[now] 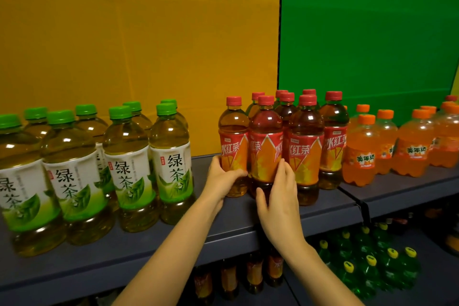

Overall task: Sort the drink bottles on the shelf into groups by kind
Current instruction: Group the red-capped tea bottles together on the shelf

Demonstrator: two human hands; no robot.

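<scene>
Here we are at the middle of the shelf [173, 238], both hands in the red-capped cluster. Our left hand [221, 179] grips the leftmost red-capped tea bottle [233, 146] low on its label, thumb across the front, fingers round the back. Our right hand [280, 196] cups the front red-capped tea bottle [265, 149], thumb on one side, fingers up the other. Both bottles stand upright on the shelf, touching their neighbours, with the green tea bottles [171, 156] well to the left and the orange soda bottles [360, 154] just to the right.

They look full, so we expect real weight. The thin plastic will likely give under a hard squeeze, and the glossy label could slip. We judge the labelled waist the best hold, since these tall bottles would tip easily.
</scene>
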